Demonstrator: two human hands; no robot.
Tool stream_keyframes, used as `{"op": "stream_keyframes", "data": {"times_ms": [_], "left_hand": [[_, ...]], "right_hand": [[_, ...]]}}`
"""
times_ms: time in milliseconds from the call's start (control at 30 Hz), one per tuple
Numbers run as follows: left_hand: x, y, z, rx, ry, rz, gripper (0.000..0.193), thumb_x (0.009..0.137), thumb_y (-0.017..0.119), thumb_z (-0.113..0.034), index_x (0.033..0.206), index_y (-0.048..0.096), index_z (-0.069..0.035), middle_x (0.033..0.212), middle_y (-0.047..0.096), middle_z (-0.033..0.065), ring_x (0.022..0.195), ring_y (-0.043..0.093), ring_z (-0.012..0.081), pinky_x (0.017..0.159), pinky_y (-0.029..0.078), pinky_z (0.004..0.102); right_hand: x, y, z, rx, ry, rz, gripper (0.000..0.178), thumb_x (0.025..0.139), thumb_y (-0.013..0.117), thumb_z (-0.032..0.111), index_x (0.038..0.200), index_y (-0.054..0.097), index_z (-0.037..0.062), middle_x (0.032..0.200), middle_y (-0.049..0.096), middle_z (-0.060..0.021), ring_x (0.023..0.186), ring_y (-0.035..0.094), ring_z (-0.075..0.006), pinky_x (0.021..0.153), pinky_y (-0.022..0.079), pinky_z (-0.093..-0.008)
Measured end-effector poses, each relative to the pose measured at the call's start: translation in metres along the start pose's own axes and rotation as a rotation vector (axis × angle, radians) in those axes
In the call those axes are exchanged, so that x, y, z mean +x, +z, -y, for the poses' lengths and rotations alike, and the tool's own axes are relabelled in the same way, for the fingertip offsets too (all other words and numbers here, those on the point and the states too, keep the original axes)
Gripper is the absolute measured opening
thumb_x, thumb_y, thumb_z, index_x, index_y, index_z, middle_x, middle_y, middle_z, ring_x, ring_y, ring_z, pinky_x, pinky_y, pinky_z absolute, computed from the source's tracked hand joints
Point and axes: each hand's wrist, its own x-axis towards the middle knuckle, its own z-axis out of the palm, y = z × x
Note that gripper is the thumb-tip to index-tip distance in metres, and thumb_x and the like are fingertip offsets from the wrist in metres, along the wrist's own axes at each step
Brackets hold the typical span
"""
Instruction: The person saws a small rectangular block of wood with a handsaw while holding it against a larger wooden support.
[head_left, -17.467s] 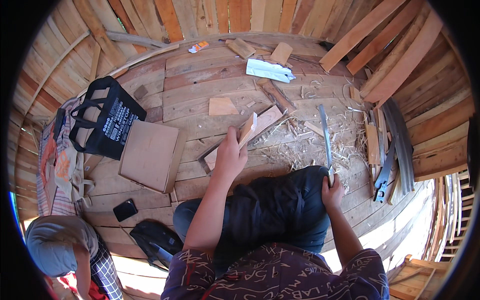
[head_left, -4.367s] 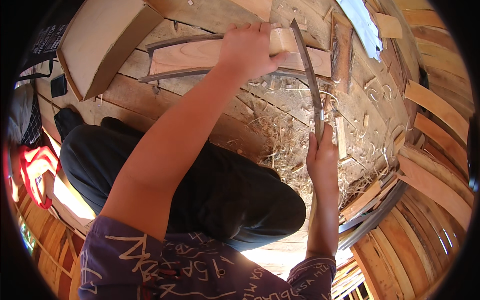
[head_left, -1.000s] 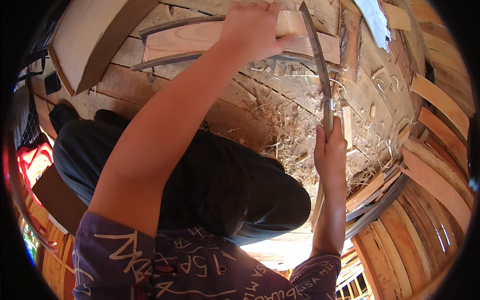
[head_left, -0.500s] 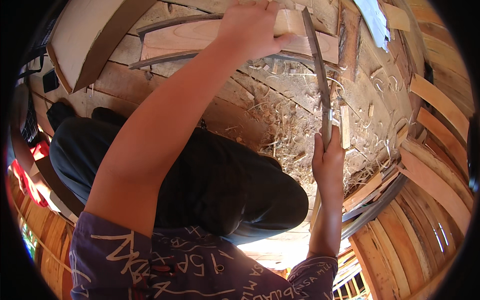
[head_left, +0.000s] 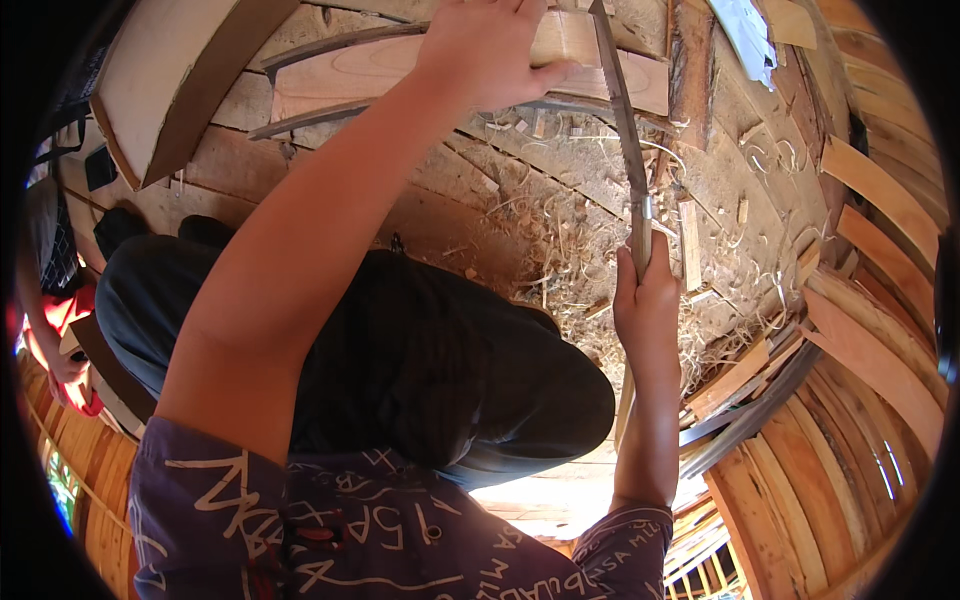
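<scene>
My left hand [head_left: 490, 50] lies with fingers stretched out and thumb spread on a pale, slightly curved wooden board [head_left: 350, 72] at the far side; the fingertips run up against the top edge of the picture. In my right hand [head_left: 650, 290] is the handle of a long, narrow handsaw, gripped with the fingers wrapped round it. The saw blade [head_left: 622, 110] points away from me and crosses the board near its right end, to the right of my left thumb. The blade's tip reaches the top of the view.
Curly shavings and wood scraps [head_left: 570, 240] litter the plank floor. A rough bark-edged piece [head_left: 692, 75] lies beyond the board's right end. A large panelled box [head_left: 180, 80] stands far left. Curved slats [head_left: 880, 350] line the right. Another person's hand [head_left: 68, 368] shows at the left edge.
My right hand and the saw have slid a little away from me across the board. My left hand stays on the board. The whole view has shifted slightly.
</scene>
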Motion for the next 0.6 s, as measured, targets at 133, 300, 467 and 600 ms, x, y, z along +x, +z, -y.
{"op": "stream_keyframes", "data": {"times_ms": [133, 300, 467, 600], "left_hand": [[0.001, 0.021, 0.000, -0.043, 0.001, -0.182, 0.064, 0.082, 0.063, -0.057, 0.111, 0.059, -0.001, 0.101, 0.066, 0.0163, 0.092, 0.066, 0.0319, 0.084, 0.047, 0.0464], [-0.001, 0.022, 0.008, -0.037, -0.010, -0.130, 0.061, 0.083, 0.064, -0.054, 0.118, 0.057, -0.005, 0.101, 0.068, 0.0119, 0.093, 0.066, 0.0307, 0.080, 0.045, 0.0442], [-0.002, 0.024, 0.007, -0.005, 0.051, -0.112, 0.065, 0.084, 0.061, -0.058, 0.119, 0.058, -0.004, 0.102, 0.068, 0.0108, 0.092, 0.066, 0.0267, 0.081, 0.046, 0.0445], [0.000, 0.026, 0.006, 0.013, 0.034, -0.130, 0.066, 0.084, 0.060, -0.060, 0.113, 0.061, -0.002, 0.099, 0.069, 0.0107, 0.089, 0.067, 0.0256, 0.079, 0.047, 0.0448]], "right_hand": [[0.022, 0.000, 0.012, 0.040, 0.034, -0.001, 0.021, 0.096, 0.055, 0.010, 0.113, 0.047, 0.0012, 0.068, 0.061, -0.0272, 0.065, 0.064, -0.0466, 0.051, 0.048, -0.0514], [0.082, 0.032, 0.010, 0.066, -0.144, -0.084, 0.019, 0.094, 0.055, 0.007, 0.108, 0.044, 0.0014, 0.067, 0.060, -0.0292, 0.067, 0.063, -0.0493, 0.055, 0.050, -0.0564], [0.059, 0.019, 0.015, 0.047, -0.002, -0.006, 0.024, 0.095, 0.055, 0.008, 0.116, 0.046, 0.0049, 0.076, 0.064, -0.0274, 0.073, 0.064, -0.0473, 0.056, 0.051, -0.0518], [0.061, 0.016, 0.022, 0.056, 0.044, 0.009, 0.025, 0.094, 0.054, 0.008, 0.117, 0.045, 0.0045, 0.076, 0.063, -0.0287, 0.073, 0.064, -0.0479, 0.057, 0.051, -0.0517]]}}
